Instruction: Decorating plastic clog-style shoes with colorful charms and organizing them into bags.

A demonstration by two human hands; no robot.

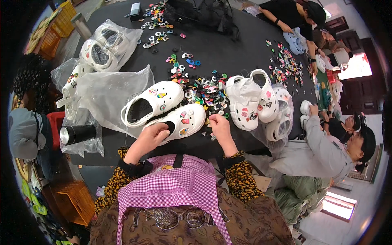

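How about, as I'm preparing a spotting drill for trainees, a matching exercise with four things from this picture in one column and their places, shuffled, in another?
Things
1. The left hand
2. The right hand
3. The black cylindrical container
4. The blue clog

Places
A. At the left side of the table
B. Near a co-worker's hand, upper right
C. Just right of the toe of the nearer white clog
D. At the heel end of that same white clog

Right pairs: 1-D, 2-C, 3-A, 4-B
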